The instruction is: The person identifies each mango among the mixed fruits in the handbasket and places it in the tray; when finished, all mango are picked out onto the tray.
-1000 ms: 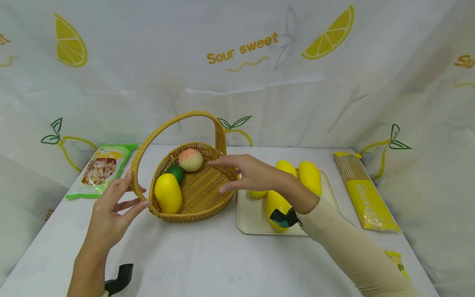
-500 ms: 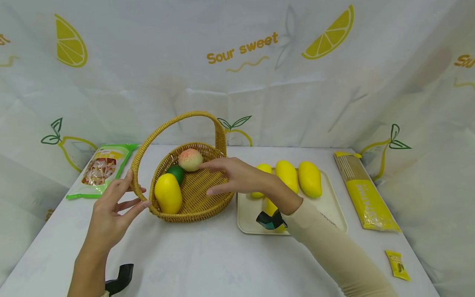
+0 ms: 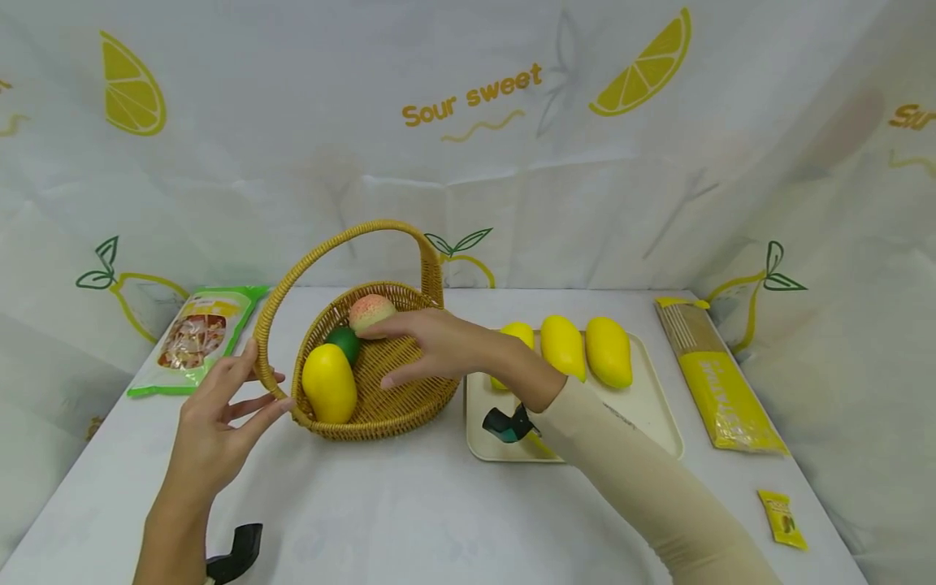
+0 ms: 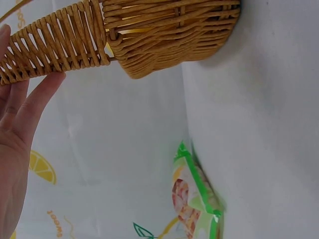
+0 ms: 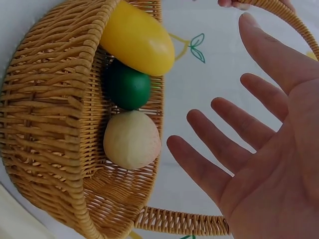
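Observation:
A wicker basket [image 3: 387, 405] stands left of the table's middle. My left hand [image 3: 212, 435] holds the lower left part of its arched handle [image 3: 274, 313] between thumb and fingers. Inside the basket lie a yellow mango [image 3: 329, 383], a dark green round fruit [image 3: 345, 343] and a pale pink-tinged peach [image 3: 369, 307]. Over the basket's right side reaches my right hand [image 3: 448, 345], fingers spread and holding nothing. In the right wrist view, a gap separates its fingertips [image 5: 179, 144] from the peach [image 5: 132, 140]. The head view has this hand partly covering the peach.
Right of the basket, a cream tray [image 3: 651, 418] carries several yellow mangoes [image 3: 608, 353], partly hidden by the right forearm. A noodle packet [image 3: 720, 378] and a small yellow sachet [image 3: 782, 518] lie farther right. At the back left rests a green-and-white snack bag [image 3: 197, 337].
My right hand has moved left from the basket's right rim, above its inside, toward the fruit. The left hand keeps its hold on the handle; the fruit stays in place.

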The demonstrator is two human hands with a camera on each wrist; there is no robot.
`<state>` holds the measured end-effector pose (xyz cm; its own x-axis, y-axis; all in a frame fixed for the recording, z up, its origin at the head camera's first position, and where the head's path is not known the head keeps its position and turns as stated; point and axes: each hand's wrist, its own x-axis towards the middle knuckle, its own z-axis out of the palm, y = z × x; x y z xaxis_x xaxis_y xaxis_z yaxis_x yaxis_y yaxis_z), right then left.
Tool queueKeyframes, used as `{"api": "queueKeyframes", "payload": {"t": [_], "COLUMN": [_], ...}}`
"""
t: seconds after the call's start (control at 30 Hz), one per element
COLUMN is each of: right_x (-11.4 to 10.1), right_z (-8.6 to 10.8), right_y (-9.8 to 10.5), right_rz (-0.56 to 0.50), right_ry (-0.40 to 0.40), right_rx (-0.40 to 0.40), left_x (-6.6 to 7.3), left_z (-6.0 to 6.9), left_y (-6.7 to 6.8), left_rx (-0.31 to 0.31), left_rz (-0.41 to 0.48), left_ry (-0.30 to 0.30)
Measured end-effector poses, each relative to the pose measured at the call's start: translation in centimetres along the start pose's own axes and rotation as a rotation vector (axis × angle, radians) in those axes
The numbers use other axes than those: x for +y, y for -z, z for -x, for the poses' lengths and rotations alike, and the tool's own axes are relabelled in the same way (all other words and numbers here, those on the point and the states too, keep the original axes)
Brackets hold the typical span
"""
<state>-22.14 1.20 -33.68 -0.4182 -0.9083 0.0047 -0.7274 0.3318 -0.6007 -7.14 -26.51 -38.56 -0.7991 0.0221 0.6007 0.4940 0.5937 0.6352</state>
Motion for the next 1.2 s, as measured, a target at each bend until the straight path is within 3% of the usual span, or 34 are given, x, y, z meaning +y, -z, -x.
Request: {"api": "queueKeyframes", "payload": {"t": [0.2,0.37,0.6,0.9,1.2], "right_x": [-0.5,-1.0,-1.2,-1.0,-0.8], "right_z": [-1.5,-2.7,-3.5,-4.7,-6.1], "right_y": [-0.4,-0.8,-1.6,-1.9,-1.3], "right_rz": [0.023,-0.017,-0.047,-0.075,-0.199], "right_ry": [0.010,0.028,0.036,0.034,-0.013], "right_rx": [-0.041,-0.073,-0.093,-0.096,-0.082], "left_x": [-0.1,-0.4,-0.1,-0.3,-0.3], "left_z": [0.2,0.2,0.3,0.1,0.1], "left_y": [0.0,0.2,0.1,0.0,0.0], "left_rx": [0.002,0.010,-0.022,0.000,0.010], "left_rz": [0.018,0.049,0.007,0.060,0.071], "left_ry": [-0.001,-0.013,0.050,-0.006,-0.036]}}
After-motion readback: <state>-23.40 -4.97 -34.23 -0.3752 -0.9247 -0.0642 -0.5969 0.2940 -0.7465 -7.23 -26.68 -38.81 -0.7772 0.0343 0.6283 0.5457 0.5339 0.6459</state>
